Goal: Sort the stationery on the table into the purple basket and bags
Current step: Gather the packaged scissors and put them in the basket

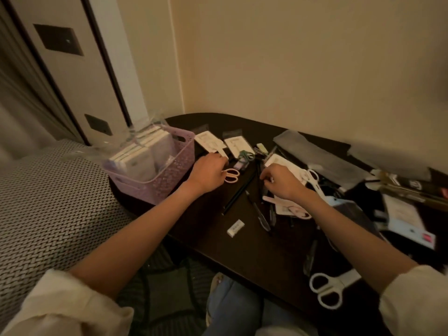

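the purple basket (169, 170) sits at the left end of the dark table (218, 251). it already has some white packs (140, 151) standing in it, with clear plastic poking out on top. so the job looks partly done.

a lot is still out on the table: pink scissors (231, 175), white scissors (327, 289) near the front edge, pens (260, 214), an eraser (235, 227), and flat card packs (211, 141) at the back. grey bags (315, 151) lie at the far right side.

the left hand (209, 173) is just beside the basket. its fingers curl at the pink scissors and seem to hold them by the blades. the right hand (282, 181) hangs over the pens with fingers curled in. it is too dim to tell if it pinches anything.
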Motion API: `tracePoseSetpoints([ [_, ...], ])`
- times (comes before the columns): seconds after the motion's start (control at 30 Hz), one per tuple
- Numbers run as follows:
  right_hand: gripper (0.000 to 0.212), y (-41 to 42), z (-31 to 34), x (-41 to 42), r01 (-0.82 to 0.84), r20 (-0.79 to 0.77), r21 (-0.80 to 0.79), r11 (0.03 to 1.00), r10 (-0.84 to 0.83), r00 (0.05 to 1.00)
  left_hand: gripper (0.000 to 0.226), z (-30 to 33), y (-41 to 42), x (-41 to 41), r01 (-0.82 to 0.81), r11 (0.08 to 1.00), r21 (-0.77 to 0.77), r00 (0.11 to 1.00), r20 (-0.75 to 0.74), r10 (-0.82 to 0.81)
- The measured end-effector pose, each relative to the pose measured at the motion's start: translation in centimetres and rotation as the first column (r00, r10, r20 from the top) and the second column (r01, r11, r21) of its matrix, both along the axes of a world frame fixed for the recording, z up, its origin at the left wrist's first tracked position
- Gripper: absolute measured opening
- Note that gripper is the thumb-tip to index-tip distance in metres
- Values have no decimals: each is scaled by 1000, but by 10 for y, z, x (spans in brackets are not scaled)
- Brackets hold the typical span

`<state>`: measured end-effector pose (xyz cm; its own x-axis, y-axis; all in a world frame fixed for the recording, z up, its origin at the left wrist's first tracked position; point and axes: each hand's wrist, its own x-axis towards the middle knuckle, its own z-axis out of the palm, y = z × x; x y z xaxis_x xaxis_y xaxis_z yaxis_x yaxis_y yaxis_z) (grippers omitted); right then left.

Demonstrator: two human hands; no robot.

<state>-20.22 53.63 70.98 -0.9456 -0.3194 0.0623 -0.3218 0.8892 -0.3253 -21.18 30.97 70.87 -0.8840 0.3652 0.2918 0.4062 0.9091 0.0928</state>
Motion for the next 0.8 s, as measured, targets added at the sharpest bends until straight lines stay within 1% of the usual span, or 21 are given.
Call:
tracePoseSetpoints([
  [0.07,22,11,-4,12,25,-13,-24,999,-25,1000,24,-12,13,-3,6,1000,-17,993,115,-4],
  [0.17,23,24,-5,30,74,-25,-77,994,-76,997,23,-28,25,-7,-1,998,-60,987,159,10],
  [0.2,23,28,-7,36,94,-33,-103,990,-98,995,24,-31,27,-8,-10,997,-73,988,154,21],
  [0.3,22,40,-16,52,162,-54,-189,968,-175,983,29,-44,31,-7,-33,993,-109,997,71,40],
  [0.37,21,43,-23,61,207,-27,-259,943,-221,975,29,-48,29,-6,-69,993,-96,996,56,74],
  [0.43,21,47,-27,71,243,-17,-315,917,-261,965,24,-50,29,-5,-86,992,-92,994,55,91],
  [0.53,21,49,-28,79,256,-25,-364,895,-285,958,25,-48,28,-3,-48,993,-109,997,55,54],
  [0.57,21,48,-28,80,257,-23,-380,889,-286,958,27,-48,28,-2,-20,994,-104,999,39,24],
  [0.63,24,44,-26,81,254,-19,-423,869,-289,957,28,-44,29,2,26,997,-77,998,-48,-30],
  [0.73,31,35,-18,80,214,-28,-518,828,-266,964,17,-29,36,12,108,994,5,974,-200,-105],
  [0.8,40,29,-11,79,159,-40,-583,797,-223,974,11,-16,44,21,174,983,64,954,-259,-152],
])
